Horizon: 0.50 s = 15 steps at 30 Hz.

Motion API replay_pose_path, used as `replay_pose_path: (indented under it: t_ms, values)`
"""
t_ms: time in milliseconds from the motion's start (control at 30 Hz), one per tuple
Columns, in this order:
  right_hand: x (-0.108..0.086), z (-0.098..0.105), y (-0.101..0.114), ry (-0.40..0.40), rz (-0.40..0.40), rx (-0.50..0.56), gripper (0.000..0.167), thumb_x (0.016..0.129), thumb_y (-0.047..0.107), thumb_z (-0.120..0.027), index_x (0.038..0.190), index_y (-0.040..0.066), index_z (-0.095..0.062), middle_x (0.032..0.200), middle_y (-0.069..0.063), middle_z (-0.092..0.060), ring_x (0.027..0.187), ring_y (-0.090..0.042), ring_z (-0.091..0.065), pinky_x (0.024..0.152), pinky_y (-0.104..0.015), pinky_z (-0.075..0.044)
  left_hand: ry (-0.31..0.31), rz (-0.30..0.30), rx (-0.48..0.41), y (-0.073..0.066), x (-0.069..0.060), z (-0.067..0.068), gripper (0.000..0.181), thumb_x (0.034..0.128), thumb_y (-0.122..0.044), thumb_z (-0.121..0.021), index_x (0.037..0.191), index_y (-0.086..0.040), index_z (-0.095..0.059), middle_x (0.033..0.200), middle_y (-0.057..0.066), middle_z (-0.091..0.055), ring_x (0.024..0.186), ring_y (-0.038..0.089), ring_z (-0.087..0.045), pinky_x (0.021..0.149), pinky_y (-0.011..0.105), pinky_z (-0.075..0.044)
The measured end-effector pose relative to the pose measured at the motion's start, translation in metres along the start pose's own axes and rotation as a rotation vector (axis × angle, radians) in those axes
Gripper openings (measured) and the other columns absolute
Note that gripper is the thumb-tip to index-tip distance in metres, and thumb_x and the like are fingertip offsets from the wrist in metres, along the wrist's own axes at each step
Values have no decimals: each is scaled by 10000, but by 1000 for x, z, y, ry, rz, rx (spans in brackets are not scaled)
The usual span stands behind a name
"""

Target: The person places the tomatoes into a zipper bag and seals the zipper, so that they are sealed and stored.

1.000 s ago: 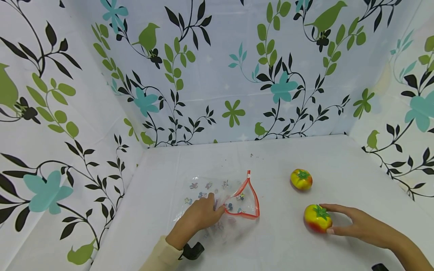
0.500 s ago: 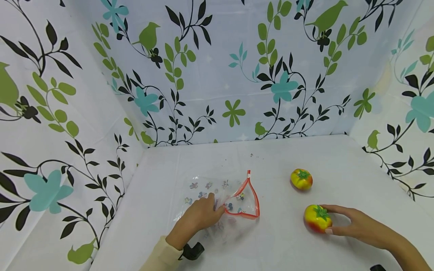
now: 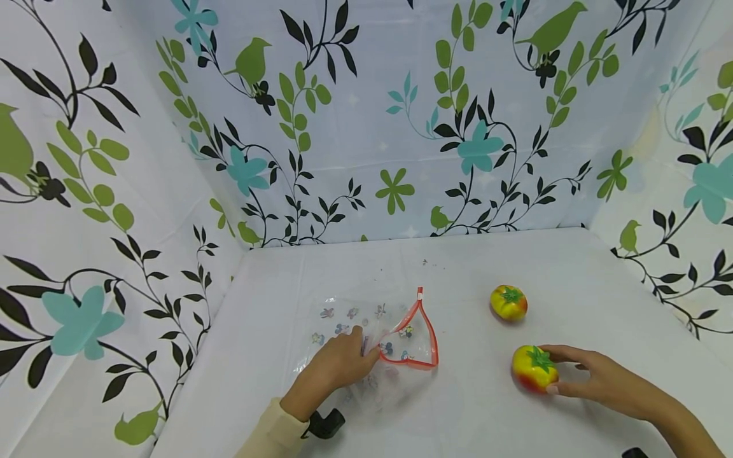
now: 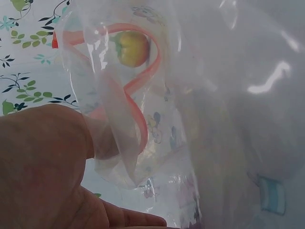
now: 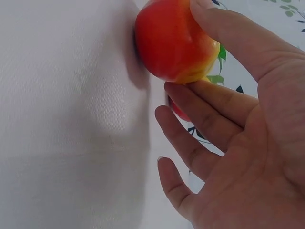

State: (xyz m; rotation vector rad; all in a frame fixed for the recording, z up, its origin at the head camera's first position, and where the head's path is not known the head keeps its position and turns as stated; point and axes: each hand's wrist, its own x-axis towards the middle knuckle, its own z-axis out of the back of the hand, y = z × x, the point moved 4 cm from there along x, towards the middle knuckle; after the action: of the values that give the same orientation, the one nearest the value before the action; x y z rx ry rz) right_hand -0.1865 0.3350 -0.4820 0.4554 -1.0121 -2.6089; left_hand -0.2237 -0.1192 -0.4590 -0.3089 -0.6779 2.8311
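With fingers and thumb of the right hand [image 3: 615,385], pinches from about three o'clock a squat, glossy, yellow-and-red tomato-shaped fruit with a green leafy cap [image 3: 529,370], keeping the two smallest fingers clear of the skin. Sits low over the white table [image 3: 469,413]; cannot tell resting from barely raised. Lies roughly at three o'clock from the red-edged mouth [image 3: 424,365] of a limp, clear plastic bag [image 3: 389,350] printed with small figures. With the left hand [image 3: 343,359], grips that bag at about nine o'clock of the mouth, with thumb and index finger curled on the film; cannot tell how firmly. Has also, untouched at eleven o'clock from the held fruit, a second squat yellow-and-red fruit [image 3: 509,301].

Could squeeze the held fruit out toward nine o'clock and set it rolling, through so shallow a pinch on a round, shiny surface. Might knock the second fruit by swinging toward eleven o'clock. At the bag, risks a collapsed mouth from such limp film, or a slide across the table from a loosened left grip.
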Motion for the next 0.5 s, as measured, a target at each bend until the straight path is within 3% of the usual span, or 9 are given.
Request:
replay_pose_path:
  t_ms: [100, 200, 300, 500]
  values:
    - [3, -1, 2, 0, 6, 1, 605, 988, 353, -724, 1499, 73, -563, 1426, -156, -646, 1158, 65, -539, 962, -548, -547, 2, 3, 0, 1, 1, -1, 538, 988, -434, -614, 1228, 45, -577, 781, 68, -582, 619, 195, -556, 533, 339, -415]
    - [7, -2, 6, -2, 20, 5, 595, 992, 367, -724, 1489, 78, -574, 1424, -127, -653, 1135, 139, -513, 923, -343, -549, 1, 5, 2, 1, 1, -1, 512, 987, -432, -612, 1203, 31, -581, 756, 64, -570, 605, 193, -551, 522, 334, -408]
    - [12, -3, 13, -22, 43, 4, 592, 987, 368, -733, 1480, 78, -580, 1411, -107, -663, 1143, 110, -542, 892, -253, -540, 2, 7, 1, 1, 1, -1, 489, 986, -430, -609, 1179, 19, -581, 748, 63, -565, 602, 194, -545, 520, 336, -400]
    - [24, -5, 33, -70, 76, -20, 604, 972, 371, -751, 1476, 84, -583, 1391, -72, -676, 1162, -69, -634, 897, -284, -553, 5, 9, -3, 1, 1, -1, 451, 986, -424, -606, 1137, 0, -578, 734, 60, -557, 598, 192, -534, 520, 342, -387]
